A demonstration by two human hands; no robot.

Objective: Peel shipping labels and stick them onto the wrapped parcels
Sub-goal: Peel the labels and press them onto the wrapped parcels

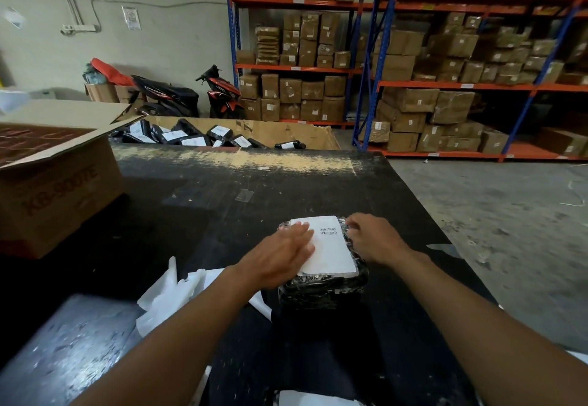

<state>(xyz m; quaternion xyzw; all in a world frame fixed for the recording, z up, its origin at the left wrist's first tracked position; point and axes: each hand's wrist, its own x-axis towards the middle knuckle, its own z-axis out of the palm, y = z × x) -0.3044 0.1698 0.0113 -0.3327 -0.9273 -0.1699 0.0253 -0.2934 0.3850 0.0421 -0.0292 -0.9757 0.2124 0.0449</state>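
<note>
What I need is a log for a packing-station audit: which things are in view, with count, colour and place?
parcel: one, black, on table under the hands
label: one, white, on parcel's top
backing sheets: several, white, left of parcel
table: one, black, foreground
box: one, brown, open, table's left
labelled parcels: many, black, in bin
bin: one, brown cardboard, beyond table
scooters: two, black-red, by the wall
racks: two, blue-orange, back right
cartons: many, brown, on racks
left hand: one, flat on label
right hand: one, curled on parcel's right edge
</note>
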